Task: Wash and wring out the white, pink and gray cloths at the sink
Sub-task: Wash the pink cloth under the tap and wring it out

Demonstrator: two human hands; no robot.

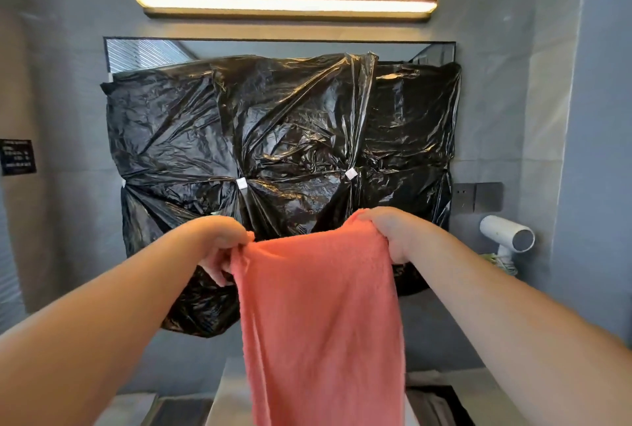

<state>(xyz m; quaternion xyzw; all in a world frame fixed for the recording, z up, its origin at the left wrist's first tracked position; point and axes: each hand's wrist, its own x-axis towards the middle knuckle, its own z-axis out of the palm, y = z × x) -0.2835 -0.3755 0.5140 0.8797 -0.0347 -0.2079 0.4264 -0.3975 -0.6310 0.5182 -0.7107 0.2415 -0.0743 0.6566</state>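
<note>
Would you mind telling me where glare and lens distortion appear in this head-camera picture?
Head view: the light bar blows out near white; the black plastic sheet shows glare streaks; wide-angle stretch enlarges the forearms toward the corners; the pink cloth is evenly lit.

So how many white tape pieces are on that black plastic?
2: one white tape piece near the middle of the black plastic, another to its right, slightly higher. The pink cloth may hide more.

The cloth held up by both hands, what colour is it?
Pink cloth, salmon-toned, seen in the head view.
</note>
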